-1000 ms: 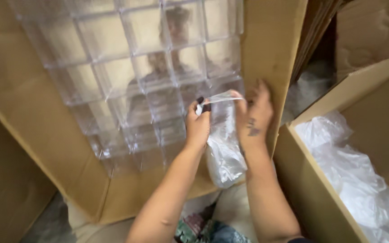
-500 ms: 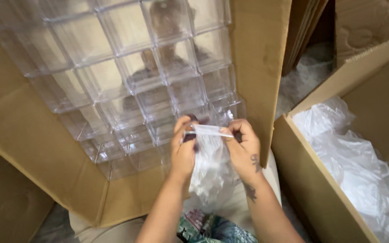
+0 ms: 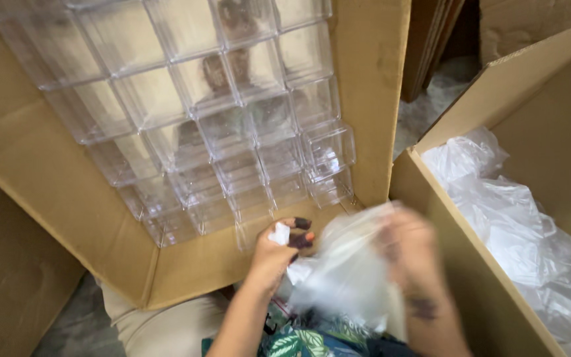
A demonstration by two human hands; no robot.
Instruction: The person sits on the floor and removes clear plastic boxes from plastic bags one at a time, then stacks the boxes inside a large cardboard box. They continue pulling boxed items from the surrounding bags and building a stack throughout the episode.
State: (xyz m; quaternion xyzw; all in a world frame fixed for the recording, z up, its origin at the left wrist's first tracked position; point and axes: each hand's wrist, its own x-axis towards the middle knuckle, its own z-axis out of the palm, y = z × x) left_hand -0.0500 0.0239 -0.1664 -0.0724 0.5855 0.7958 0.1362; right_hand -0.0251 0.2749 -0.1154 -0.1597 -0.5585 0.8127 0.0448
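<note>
My left hand [image 3: 277, 250] pinches a small white piece at the edge of a clear plastic bag [image 3: 346, 268]. My right hand [image 3: 410, 254], blurred, grips the same bag from the right side, low in front of my lap. Just beyond the hands stands an open cardboard box [image 3: 67, 198] packed with rows of clear plastic boxes [image 3: 226, 132]. What the bag contains cannot be made out.
A second cardboard box [image 3: 457, 244] at the right holds crumpled clear plastic bags [image 3: 517, 225]. Flat cardboard sheets lean at the top right. Grey floor shows at the lower left, and my patterned clothing lies under the hands.
Both hands have come down and back from the stacked clear boxes toward my lap, still holding the plastic bag. The right hand has moved right and is now blurred.
</note>
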